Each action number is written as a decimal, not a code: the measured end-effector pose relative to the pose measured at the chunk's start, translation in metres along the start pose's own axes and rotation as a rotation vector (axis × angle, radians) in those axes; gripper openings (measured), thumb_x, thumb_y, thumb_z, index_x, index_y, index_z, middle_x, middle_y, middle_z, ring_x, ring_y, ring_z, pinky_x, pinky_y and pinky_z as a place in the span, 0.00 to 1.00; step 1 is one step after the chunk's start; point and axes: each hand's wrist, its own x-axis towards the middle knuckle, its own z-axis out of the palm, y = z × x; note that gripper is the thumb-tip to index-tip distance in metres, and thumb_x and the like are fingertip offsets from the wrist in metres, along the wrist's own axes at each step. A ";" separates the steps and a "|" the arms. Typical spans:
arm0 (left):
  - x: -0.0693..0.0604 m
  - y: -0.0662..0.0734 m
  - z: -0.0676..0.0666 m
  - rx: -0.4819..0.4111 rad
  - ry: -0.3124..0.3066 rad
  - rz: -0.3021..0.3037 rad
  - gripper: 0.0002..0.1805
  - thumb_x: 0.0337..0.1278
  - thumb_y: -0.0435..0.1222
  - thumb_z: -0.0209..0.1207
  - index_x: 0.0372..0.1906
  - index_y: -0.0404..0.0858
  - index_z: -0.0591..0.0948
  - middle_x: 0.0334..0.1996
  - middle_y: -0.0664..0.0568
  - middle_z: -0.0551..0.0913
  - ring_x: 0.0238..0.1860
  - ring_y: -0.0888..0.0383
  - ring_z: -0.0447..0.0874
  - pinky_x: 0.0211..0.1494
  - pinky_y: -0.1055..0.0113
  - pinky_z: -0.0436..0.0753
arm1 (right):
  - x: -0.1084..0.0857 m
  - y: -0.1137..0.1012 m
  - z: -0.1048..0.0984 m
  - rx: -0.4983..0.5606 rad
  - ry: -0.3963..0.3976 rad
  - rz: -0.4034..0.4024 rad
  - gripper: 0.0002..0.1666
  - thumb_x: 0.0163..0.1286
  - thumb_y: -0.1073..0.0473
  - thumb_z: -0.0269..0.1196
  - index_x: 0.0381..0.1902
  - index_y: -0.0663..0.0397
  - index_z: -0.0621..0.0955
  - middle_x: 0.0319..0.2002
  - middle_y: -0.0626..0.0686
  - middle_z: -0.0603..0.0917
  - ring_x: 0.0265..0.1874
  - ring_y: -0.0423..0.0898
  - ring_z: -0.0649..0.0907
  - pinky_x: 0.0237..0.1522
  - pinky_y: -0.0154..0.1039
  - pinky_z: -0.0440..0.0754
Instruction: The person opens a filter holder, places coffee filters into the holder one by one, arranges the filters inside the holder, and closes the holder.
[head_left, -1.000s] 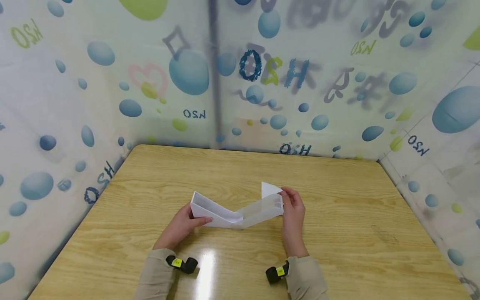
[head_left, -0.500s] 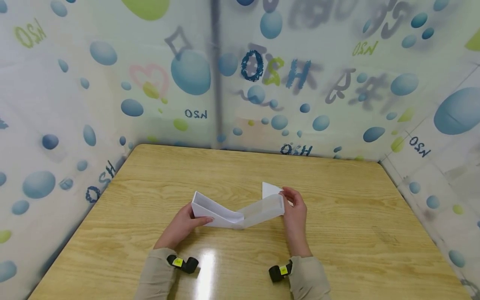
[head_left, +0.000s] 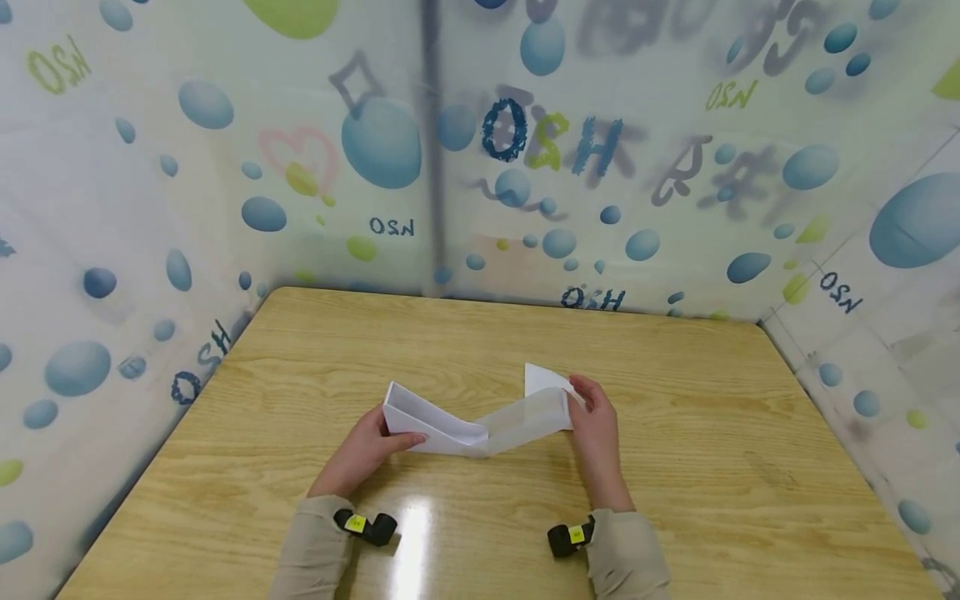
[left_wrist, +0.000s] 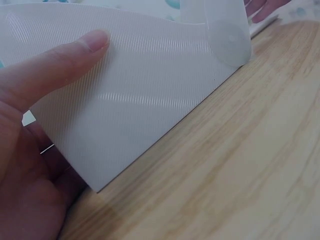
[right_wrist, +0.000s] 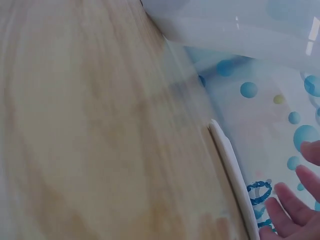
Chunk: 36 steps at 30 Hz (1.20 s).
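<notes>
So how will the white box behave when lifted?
The white box is probably stiff: its lower edge runs straight. The translucent part may swing, since its rounded end overlaps the box like a pivot. Fine ribs might help grip.

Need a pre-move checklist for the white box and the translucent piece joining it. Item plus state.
1. Left hand grips the white ribbed open-topped box: ok, thumb on the outer face, fingers behind its end.
2. Right hand secure on the long translucent piece: cannot tell; it is at that piece's outer end, but the finger contact is unclear.
3. Translucent piece clear of the box's opening: ok, angled away to the right.
4. Rounded translucent end over the box's face: ok, they overlap.
5. White pointed flat piece attached: cannot tell, its lower part is hidden.
6. Box resting on the wooden table: cannot tell.
</notes>
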 end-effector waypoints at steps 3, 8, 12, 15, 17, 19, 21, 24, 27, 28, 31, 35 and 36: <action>-0.003 0.008 0.000 0.002 -0.002 -0.003 0.22 0.44 0.40 0.66 0.46 0.39 0.74 0.40 0.49 0.79 0.41 0.54 0.75 0.42 0.62 0.73 | 0.001 0.000 -0.003 -0.029 -0.003 0.013 0.20 0.65 0.56 0.56 0.55 0.52 0.71 0.56 0.53 0.70 0.54 0.48 0.69 0.52 0.45 0.67; -0.005 0.013 0.001 0.010 -0.003 -0.008 0.21 0.44 0.40 0.66 0.46 0.39 0.74 0.40 0.50 0.79 0.40 0.55 0.75 0.42 0.62 0.73 | 0.003 0.001 -0.010 -0.131 -0.012 0.009 0.23 0.63 0.57 0.57 0.56 0.55 0.70 0.59 0.56 0.67 0.56 0.51 0.67 0.54 0.48 0.64; -0.005 0.013 0.001 0.013 -0.003 -0.007 0.22 0.44 0.40 0.66 0.46 0.40 0.74 0.40 0.50 0.79 0.41 0.54 0.75 0.42 0.62 0.73 | 0.002 0.002 -0.015 -0.341 -0.029 -0.031 0.26 0.61 0.56 0.59 0.57 0.56 0.70 0.60 0.58 0.65 0.59 0.56 0.61 0.57 0.54 0.58; -0.005 0.012 0.001 0.012 0.000 -0.007 0.22 0.44 0.40 0.66 0.46 0.40 0.74 0.40 0.50 0.79 0.41 0.54 0.75 0.42 0.61 0.72 | 0.002 0.002 -0.018 -0.472 -0.045 -0.057 0.28 0.59 0.55 0.60 0.57 0.58 0.70 0.59 0.61 0.65 0.57 0.60 0.60 0.55 0.57 0.58; -0.005 0.012 0.001 0.009 0.002 -0.006 0.21 0.44 0.40 0.66 0.45 0.40 0.74 0.40 0.50 0.79 0.41 0.54 0.75 0.42 0.61 0.73 | 0.002 0.002 -0.020 -0.530 -0.054 -0.066 0.30 0.58 0.54 0.61 0.57 0.58 0.70 0.59 0.62 0.65 0.56 0.61 0.60 0.53 0.58 0.58; -0.005 0.012 0.001 0.008 0.003 -0.005 0.21 0.44 0.40 0.66 0.45 0.40 0.74 0.40 0.49 0.79 0.41 0.54 0.75 0.42 0.62 0.73 | 0.003 0.003 -0.021 -0.577 -0.062 -0.068 0.32 0.57 0.53 0.62 0.58 0.58 0.69 0.58 0.63 0.65 0.55 0.62 0.60 0.51 0.58 0.58; -0.006 0.012 0.001 0.007 0.007 -0.007 0.21 0.44 0.40 0.66 0.45 0.39 0.74 0.39 0.49 0.79 0.40 0.54 0.75 0.42 0.62 0.72 | 0.003 0.003 -0.021 -0.612 -0.076 -0.062 0.34 0.56 0.52 0.63 0.59 0.57 0.68 0.58 0.63 0.65 0.54 0.62 0.60 0.50 0.58 0.58; -0.006 0.012 0.001 0.010 0.017 -0.019 0.22 0.43 0.40 0.66 0.45 0.39 0.74 0.39 0.49 0.79 0.39 0.55 0.74 0.40 0.63 0.72 | 0.003 0.003 -0.022 -0.649 -0.092 -0.060 0.39 0.53 0.51 0.65 0.61 0.57 0.66 0.57 0.64 0.65 0.54 0.63 0.60 0.49 0.59 0.59; -0.007 0.012 0.001 0.009 0.020 -0.026 0.22 0.43 0.40 0.67 0.45 0.39 0.74 0.39 0.49 0.79 0.39 0.55 0.74 0.40 0.64 0.72 | 0.002 0.003 -0.022 -0.662 -0.101 -0.058 0.42 0.52 0.50 0.66 0.62 0.57 0.64 0.57 0.66 0.64 0.55 0.64 0.60 0.50 0.60 0.59; -0.006 0.012 0.001 0.009 0.019 -0.026 0.22 0.43 0.40 0.67 0.45 0.39 0.74 0.39 0.49 0.79 0.39 0.55 0.74 0.40 0.63 0.72 | 0.002 0.003 -0.023 -0.662 -0.101 -0.059 0.43 0.51 0.50 0.66 0.63 0.57 0.64 0.56 0.66 0.64 0.55 0.64 0.60 0.50 0.60 0.60; -0.005 0.013 0.001 0.007 0.013 -0.018 0.22 0.43 0.40 0.66 0.46 0.39 0.73 0.40 0.49 0.79 0.40 0.55 0.74 0.41 0.63 0.72 | 0.003 0.004 -0.025 -0.655 -0.100 -0.059 0.43 0.52 0.53 0.65 0.64 0.58 0.62 0.55 0.66 0.63 0.54 0.63 0.60 0.51 0.59 0.60; -0.005 0.013 0.001 0.005 0.015 -0.016 0.22 0.43 0.40 0.66 0.45 0.39 0.74 0.39 0.49 0.79 0.39 0.55 0.74 0.41 0.63 0.72 | 0.005 0.006 -0.026 -0.632 -0.105 -0.059 0.42 0.53 0.58 0.65 0.64 0.59 0.60 0.52 0.66 0.65 0.52 0.61 0.62 0.50 0.57 0.62; -0.005 0.013 0.001 0.005 0.014 -0.016 0.22 0.43 0.40 0.66 0.45 0.39 0.74 0.39 0.49 0.79 0.39 0.55 0.74 0.41 0.63 0.72 | 0.005 0.006 -0.026 -0.629 -0.105 -0.059 0.42 0.53 0.59 0.65 0.64 0.60 0.60 0.50 0.65 0.66 0.51 0.60 0.62 0.50 0.56 0.63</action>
